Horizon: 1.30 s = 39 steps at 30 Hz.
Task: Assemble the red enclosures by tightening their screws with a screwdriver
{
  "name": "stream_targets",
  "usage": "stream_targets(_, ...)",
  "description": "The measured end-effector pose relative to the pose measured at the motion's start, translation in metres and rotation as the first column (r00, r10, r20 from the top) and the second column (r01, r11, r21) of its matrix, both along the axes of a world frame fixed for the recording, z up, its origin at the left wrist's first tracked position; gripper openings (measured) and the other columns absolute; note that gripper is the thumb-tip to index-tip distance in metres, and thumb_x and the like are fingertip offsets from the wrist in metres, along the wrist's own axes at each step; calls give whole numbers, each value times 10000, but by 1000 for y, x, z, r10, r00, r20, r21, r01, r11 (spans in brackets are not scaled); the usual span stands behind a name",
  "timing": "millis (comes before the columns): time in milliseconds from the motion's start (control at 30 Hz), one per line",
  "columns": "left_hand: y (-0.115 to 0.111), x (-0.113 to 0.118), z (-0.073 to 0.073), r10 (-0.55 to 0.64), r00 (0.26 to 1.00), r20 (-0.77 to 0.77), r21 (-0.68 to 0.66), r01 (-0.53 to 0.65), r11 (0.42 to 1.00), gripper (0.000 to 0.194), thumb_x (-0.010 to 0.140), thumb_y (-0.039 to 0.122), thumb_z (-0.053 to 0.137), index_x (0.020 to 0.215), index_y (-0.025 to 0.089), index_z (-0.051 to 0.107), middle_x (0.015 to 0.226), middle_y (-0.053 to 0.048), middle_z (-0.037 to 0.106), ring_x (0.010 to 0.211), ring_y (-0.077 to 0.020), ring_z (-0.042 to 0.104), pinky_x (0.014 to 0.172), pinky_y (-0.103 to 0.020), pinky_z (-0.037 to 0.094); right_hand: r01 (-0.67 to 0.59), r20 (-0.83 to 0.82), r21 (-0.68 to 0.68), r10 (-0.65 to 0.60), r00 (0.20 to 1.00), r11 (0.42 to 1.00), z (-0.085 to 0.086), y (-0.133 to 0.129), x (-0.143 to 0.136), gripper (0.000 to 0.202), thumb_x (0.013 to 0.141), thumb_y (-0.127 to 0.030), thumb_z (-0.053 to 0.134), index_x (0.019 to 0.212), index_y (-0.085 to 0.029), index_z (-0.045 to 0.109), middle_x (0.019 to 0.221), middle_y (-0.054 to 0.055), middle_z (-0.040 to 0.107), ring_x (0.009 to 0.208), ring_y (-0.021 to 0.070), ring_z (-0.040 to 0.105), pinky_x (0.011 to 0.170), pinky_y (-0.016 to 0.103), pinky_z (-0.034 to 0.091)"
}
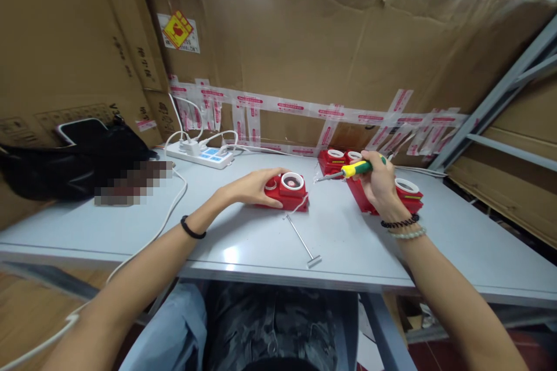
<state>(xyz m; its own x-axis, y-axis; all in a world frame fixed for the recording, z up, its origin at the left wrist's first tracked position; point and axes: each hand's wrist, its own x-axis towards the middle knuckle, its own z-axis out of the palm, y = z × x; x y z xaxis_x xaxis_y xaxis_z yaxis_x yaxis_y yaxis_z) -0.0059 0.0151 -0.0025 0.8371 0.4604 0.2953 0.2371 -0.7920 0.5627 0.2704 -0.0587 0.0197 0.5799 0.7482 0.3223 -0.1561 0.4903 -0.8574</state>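
Red unit: cupping it with half-curled left hand, seemingly for steadiness, while gripping screwdriver in tightly curled right hand.

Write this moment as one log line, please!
left hand: gripping red device | right hand: holding screwdriver | metal T-shaped tool: lying on table

Cardboard Around a Pale Table

Beyond the left fingers and right fingers, a brown cardboard sheet, ragged on top, bears red-and-white tape low down. Another cardboard panel stands left of the left fingers. A grey metal frame slants up right of the right fingers. Nearer the table's front edge than the left fingers, light glares off its surface.
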Motion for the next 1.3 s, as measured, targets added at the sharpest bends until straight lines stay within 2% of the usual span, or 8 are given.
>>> stream_targets(133, 5, -24, 19, 126, 981, 148, 12, -129, 992, 681, 602, 353, 772, 1223, 222, 528, 1224, -66, 588, 1069, -255, 564, 905, -306, 419, 77, 7, 43, -78, 997, 996, 1, -2, -3, 194, 614, -238, 703, 601, -167, 523, 490, -58, 568, 384, 80, 517, 308, 163, 410)
stream_targets(267, 9, -46, 22, 221, 957, 191, -69, -211, 975, 692, 583, 342, 780, 1199, 224, 486, 1191, -61, 564, 1052, -253, 562, 885, -326, 448, 108, 5, 56, -108, 994, 993, 0, -4, -11, 188, 617, -242, 703, 595, -170, 531, 483, -62, 570, 371, 75, 509, 321, 167, 424)
stream_targets(500, 7, -44, 17, 156, 956, 250, -191, -109, 976, 699, 537, 288, 815, 1140, 229, 464, 1138, -49, 554, 1036, -232, 558, 856, -290, 464, 61, 61, 93, -67, 996, 994, -6, -9, -27, 190, 624, -261, 703, 641, -185, 530, 495, -75, 574, 406, 90, 539, 406, 209, 493)
stream_targets(667, 5, -44, 18, 168, 946, 277, -249, -98, 963, 694, 539, 271, 820, 1129, 234, 456, 1116, -44, 569, 992, -216, 573, 778, -238, 468, 43, 99, 115, -54, 994, 992, -10, -12, -31, 171, 666, -265, 694, 673, -178, 546, 525, -52, 621, 430, 100, 562, 399, 202, 483)
stream_targets(933, 6, -43, 16, 147, 944, 294, -276, -64, 959, 696, 528, 255, 826, 1123, 233, 467, 1103, -45, 582, 985, -218, 578, 775, -237, 471, 48, 115, 127, -63, 991, 991, -9, -15, -35, 181, 685, -277, 689, 673, -184, 535, 555, -36, 656, 451, 110, 586, 394, 201, 481)
stream_targets(1100, 7, -43, 16, 162, 940, 300, -283, -74, 956, 715, 493, 253, 842, 1114, 236, 487, 1092, -37, 596, 973, -217, 585, 773, -241, 470, 46, 135, 150, -66, 989, 988, -9, -16, -35, 178, 693, -280, 692, 692, -186, 541, 539, -53, 626, 472, 109, 597, 409, 196, 490)
stream_targets(1300, 8, -44, 15, 137, 950, 282, -261, -62, 963, 695, 540, 244, 824, 1136, 250, 466, 1116, -39, 573, 979, -212, 578, 766, -233, 469, 55, 152, 175, -82, 985, 983, -9, -17, -36, 176, 694, -275, 686, 671, -185, 536, 522, -55, 623, 440, 99, 576, 416, 197, 490)
